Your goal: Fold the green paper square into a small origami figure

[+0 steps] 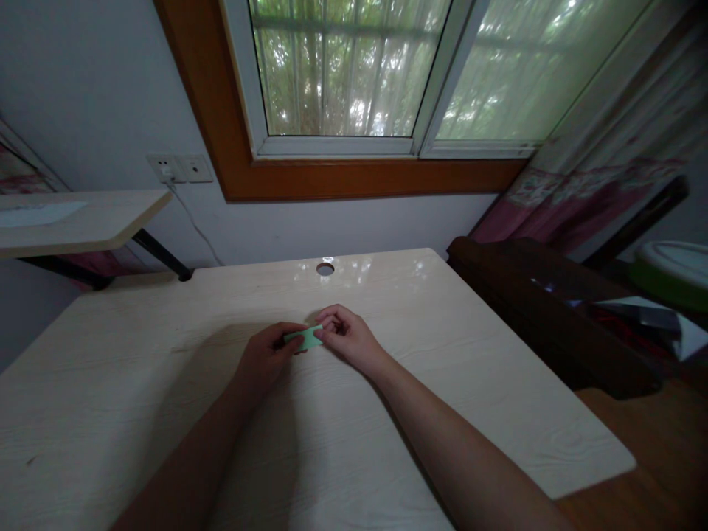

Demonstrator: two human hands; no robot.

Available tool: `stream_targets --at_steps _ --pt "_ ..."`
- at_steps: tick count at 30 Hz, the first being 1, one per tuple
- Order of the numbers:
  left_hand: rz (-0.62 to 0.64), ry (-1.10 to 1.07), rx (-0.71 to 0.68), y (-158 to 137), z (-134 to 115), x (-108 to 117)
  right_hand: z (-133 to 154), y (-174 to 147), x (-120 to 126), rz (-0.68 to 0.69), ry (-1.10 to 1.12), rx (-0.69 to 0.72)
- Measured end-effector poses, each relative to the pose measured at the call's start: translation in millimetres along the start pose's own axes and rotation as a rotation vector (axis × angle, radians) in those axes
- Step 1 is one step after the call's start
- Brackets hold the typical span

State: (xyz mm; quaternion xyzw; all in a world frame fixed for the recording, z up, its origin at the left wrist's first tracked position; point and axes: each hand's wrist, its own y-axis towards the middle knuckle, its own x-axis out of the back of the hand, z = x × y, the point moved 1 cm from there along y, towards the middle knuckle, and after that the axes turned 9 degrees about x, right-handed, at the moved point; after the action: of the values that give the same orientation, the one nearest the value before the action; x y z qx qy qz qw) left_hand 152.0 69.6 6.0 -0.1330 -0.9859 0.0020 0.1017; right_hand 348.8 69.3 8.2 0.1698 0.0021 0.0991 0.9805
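A small piece of light green paper (310,338) is held between my two hands over the middle of the pale wooden desk (365,428). My left hand (269,349) pinches its left end between thumb and fingers. At its right end, my right hand (348,336) grips the edge, thumb on the near face and fingers curled behind. The paper looks like a narrow strip; whether it is folded, I cannot tell.
A round cable hole (325,269) sits near the desk's back edge. At left, a raised shelf (127,217) stands on black legs. Behind the desk are a wall socket (180,169) with a white cord and a window. Dark wooden furniture (531,310) borders the right side.
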Motion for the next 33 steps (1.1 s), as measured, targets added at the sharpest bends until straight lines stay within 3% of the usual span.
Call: stream_targets --at_steps 33 --pt "-0.007 -0.026 0.036 -2.1 -8.8 -1.5 -0.6 0.2 1.4 -0.019 0.007 0.025"
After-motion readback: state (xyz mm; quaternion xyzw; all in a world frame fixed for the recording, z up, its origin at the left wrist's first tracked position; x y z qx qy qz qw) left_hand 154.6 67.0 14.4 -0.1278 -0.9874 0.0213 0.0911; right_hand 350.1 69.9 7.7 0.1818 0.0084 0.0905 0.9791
